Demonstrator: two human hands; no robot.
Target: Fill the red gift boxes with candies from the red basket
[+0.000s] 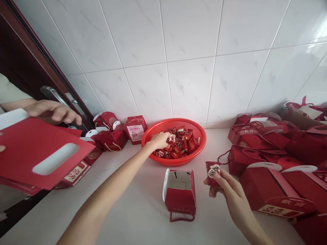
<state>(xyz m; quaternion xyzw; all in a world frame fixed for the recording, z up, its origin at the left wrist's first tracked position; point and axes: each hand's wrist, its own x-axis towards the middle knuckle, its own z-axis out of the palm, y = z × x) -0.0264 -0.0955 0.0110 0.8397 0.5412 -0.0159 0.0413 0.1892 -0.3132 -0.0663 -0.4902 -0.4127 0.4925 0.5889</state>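
My left hand [158, 140] reaches into a red plastic basket [176, 162] filled with red-wrapped candies [178, 151]. Its fingers close around a red and white wrapped candy [171, 138], their tips partly hidden. On the right, my right hand [231, 190] pinches a small red packet [211, 170] with a pale, dark-lettered label between thumb and fingers, above the counter. Between my arms stands a small red gift box [180, 200], its top open and its inside pale, with a dark red cord handle [182, 217] at the front.
Many red gift boxes [270, 187] crowd the right side. Several more boxes [112, 137] line the back left, beside a door handle [55, 95]. At far left another person's hand [55, 110] is by large flat red boxes [46, 146]. White tiles [189, 81] rise behind.
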